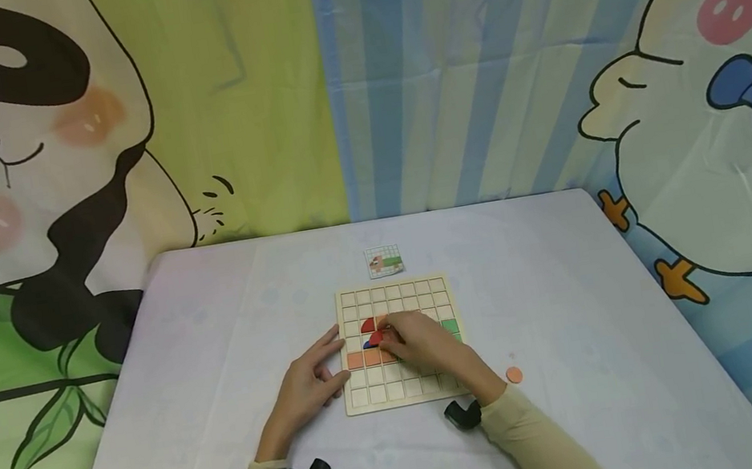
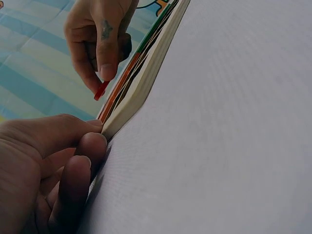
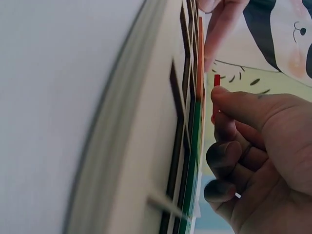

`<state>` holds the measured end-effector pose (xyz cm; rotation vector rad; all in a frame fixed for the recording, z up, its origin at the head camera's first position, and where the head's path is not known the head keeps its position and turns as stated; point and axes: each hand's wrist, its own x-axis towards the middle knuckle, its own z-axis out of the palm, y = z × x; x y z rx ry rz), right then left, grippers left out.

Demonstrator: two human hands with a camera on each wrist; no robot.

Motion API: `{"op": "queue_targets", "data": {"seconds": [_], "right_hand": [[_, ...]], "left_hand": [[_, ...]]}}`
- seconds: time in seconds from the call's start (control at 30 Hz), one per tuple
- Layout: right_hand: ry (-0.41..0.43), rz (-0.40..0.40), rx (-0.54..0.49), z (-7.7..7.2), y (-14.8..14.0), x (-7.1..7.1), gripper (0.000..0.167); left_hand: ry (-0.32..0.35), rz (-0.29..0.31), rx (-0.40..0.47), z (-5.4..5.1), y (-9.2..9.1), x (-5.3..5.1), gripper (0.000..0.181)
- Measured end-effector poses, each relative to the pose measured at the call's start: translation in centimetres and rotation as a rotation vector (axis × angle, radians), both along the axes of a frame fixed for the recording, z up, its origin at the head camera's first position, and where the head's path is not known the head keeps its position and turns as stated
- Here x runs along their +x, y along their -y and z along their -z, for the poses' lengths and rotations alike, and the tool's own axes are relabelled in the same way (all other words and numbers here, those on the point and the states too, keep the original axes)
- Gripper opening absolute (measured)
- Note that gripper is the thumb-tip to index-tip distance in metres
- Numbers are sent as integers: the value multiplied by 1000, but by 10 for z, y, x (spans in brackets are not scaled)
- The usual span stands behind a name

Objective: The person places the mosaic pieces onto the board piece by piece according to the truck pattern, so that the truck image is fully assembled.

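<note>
A pale wooden grid board [image 1: 403,392] lies flat on the table. My right hand [image 1: 424,341] is over its middle, pinching a thin red piece [image 3: 217,80] between thumb and index finger. In the left wrist view this red piece [image 2: 101,91] is held just above the board. My left hand [image 1: 301,395] rests at the board's left side, thumb and fingertips touching the edge. On the board sit a red rounded piece [image 1: 367,325], a partly hidden blue piece [image 1: 366,344], a row of orange squares [image 1: 363,359] and green squares [image 1: 450,326]. My right hand covers some cells.
Behind the board lies a small picture card [image 1: 384,261] with a coloured grid design. A round orange piece [image 1: 514,374] lies right of the board, near my right wrist. The white table [image 1: 247,302] meets cartoon-print curtains [image 1: 271,120] at the back and sides.
</note>
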<state>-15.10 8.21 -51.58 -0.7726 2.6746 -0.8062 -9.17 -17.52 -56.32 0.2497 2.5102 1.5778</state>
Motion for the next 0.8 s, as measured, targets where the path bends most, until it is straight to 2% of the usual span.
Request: {"op": "queue_targets", "data": {"seconds": [0.4,0.8], "right_hand": [[12,-29,-27,0,24,0,34],[23,-36,-25,0,33,-3,29]], "left_hand": [[-7,20,11,-1,1,0,65],[-8,28,27,-1,2,0,64]]}}
